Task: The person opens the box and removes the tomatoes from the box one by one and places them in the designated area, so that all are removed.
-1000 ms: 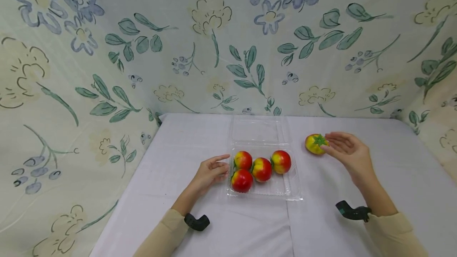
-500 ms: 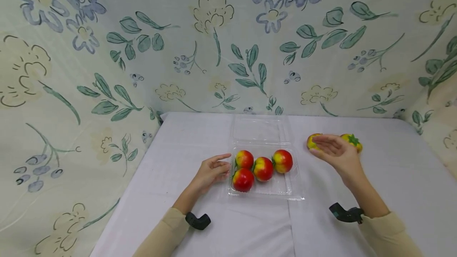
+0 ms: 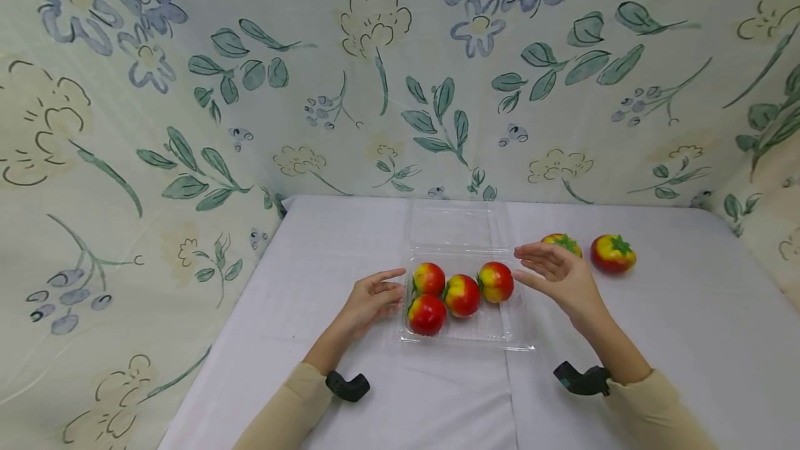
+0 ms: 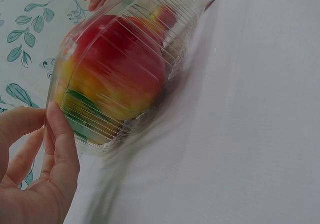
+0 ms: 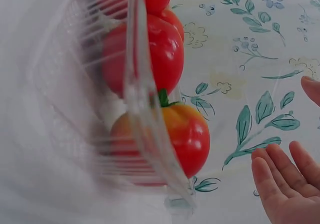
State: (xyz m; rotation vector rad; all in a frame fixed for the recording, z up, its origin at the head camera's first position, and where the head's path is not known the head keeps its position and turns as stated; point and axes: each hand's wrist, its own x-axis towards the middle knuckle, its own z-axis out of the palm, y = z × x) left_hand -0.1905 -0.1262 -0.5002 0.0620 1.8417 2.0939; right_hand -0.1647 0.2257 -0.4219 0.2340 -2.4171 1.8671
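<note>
My left hand [image 3: 369, 304] is at the left side of a clear plastic clamshell box [image 3: 481, 330], thumb and fingers pinching its rim, as the left wrist view shows. Several glossy red-and-yellow tomatoes [image 3: 462, 296] with green tops sit inside the box, mostly toward its left and back. Beyond the box's right rim my right hand [image 3: 556, 280] hovers, its fingers fairly straight and nothing in its grasp. In the right wrist view its fingers [image 5: 280, 184] are apart from the nearest tomato [image 5: 187, 139]. Behind the right hand, one loose tomato [image 3: 560, 240] is partly covered.
The box's transparent lid [image 3: 455, 226] lies folded back toward the wall. Another loose tomato [image 3: 614, 254] rests at the back right of the white-clothed table [image 3: 687, 339]. A flowered curtain [image 3: 375, 89] hangs behind and at both sides.
My right hand has moved left, away from the two loose tomatoes and up to the box's right side, uncovering the farther-right tomato. The left hand has stayed at the box's left rim.
</note>
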